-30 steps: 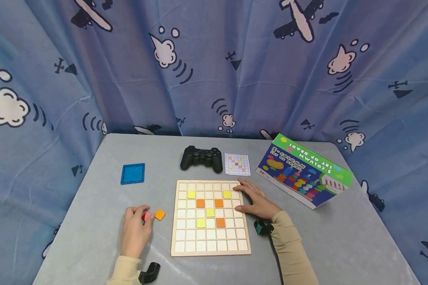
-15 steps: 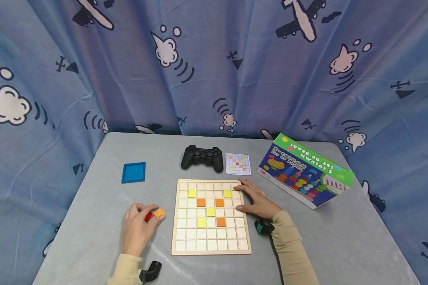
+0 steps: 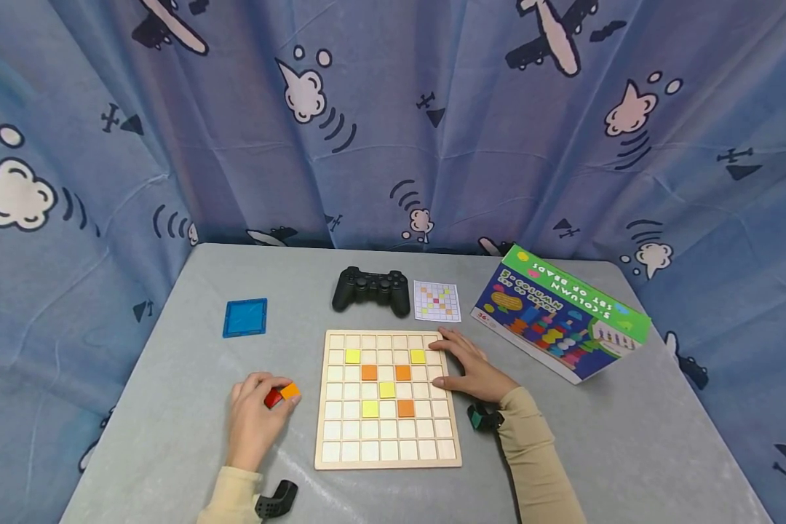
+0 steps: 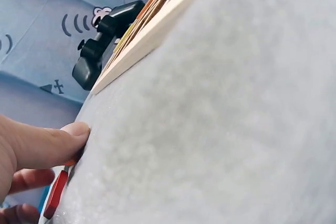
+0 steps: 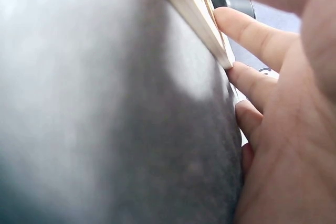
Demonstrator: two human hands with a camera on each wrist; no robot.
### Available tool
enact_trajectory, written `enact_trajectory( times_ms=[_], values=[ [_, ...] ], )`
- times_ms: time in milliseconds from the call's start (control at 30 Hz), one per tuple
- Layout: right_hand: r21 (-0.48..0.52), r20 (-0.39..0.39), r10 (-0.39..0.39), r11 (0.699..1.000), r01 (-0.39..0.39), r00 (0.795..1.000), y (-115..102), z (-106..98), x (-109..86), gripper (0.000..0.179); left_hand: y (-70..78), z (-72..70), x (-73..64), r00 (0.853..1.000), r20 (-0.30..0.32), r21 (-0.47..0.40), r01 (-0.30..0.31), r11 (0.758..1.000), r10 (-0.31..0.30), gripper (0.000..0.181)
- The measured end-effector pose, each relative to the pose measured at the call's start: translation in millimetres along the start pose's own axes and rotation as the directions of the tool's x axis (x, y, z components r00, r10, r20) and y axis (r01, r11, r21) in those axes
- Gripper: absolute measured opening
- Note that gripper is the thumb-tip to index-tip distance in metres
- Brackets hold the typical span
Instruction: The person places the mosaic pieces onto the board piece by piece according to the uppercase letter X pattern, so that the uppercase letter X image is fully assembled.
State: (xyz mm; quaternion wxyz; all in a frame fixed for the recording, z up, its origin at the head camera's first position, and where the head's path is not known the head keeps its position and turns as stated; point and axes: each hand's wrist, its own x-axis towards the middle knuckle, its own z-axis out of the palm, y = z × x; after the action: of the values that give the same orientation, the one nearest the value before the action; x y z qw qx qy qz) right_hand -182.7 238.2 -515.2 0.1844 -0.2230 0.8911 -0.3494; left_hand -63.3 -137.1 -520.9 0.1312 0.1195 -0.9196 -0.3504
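Observation:
A wooden grid board (image 3: 388,451) lies mid-table with several yellow and orange square tiles set in its cells. Left of it, my left hand (image 3: 252,418) pinches a loose orange tile (image 3: 291,391) between thumb and finger. A red tile (image 3: 273,398) sits under that hand, against the orange one; the left wrist view shows this red tile (image 4: 55,195) just below the thumb, and only a sliver of orange. My right hand (image 3: 474,369) rests its spread fingers on the board's right edge, thumb lower and index finger by the far corner. Its fingertips (image 5: 227,17) touch the board's rim.
Behind the board are a black game controller (image 3: 370,292) and a small card with a coloured grid pattern (image 3: 437,301). A blue square tray (image 3: 245,318) lies at the back left. A colourful toy box (image 3: 557,316) stands back right, before a patterned curtain (image 3: 367,145).
My left hand has reached slightly right to the orange tile and taken it, then drawn it a little left against the red tile. The right hand stays on the board.

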Motion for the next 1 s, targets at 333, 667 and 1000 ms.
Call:
enact_trajectory(
  times_ms=[333, 667, 1000],
  values=[
    [-0.002, 0.000, -0.006, 1.000, 0.006, 1.000, 0, -1, -0.1, 0.065, -1.1, -0.8, -0.2, 0.990, -0.101, -0.159, -0.112, 0.981, 0.097, 0.020],
    [-0.002, 0.008, -0.007, 1.000, 0.007, 1.000, -1, 0, 0.5, 0.065, 22.5, -17.8, -2.1, 0.997, 0.068, -0.419, 0.058, 0.906, -0.032, 0.026],
    [-0.012, -0.003, -0.010, 1.000, 0.010, 1.000, 1, 0, 0.6, 0.064, 44.0, -25.3, -7.9, 0.969, 0.241, -0.531, 0.185, 0.827, -0.062, 0.038]
  ],
)
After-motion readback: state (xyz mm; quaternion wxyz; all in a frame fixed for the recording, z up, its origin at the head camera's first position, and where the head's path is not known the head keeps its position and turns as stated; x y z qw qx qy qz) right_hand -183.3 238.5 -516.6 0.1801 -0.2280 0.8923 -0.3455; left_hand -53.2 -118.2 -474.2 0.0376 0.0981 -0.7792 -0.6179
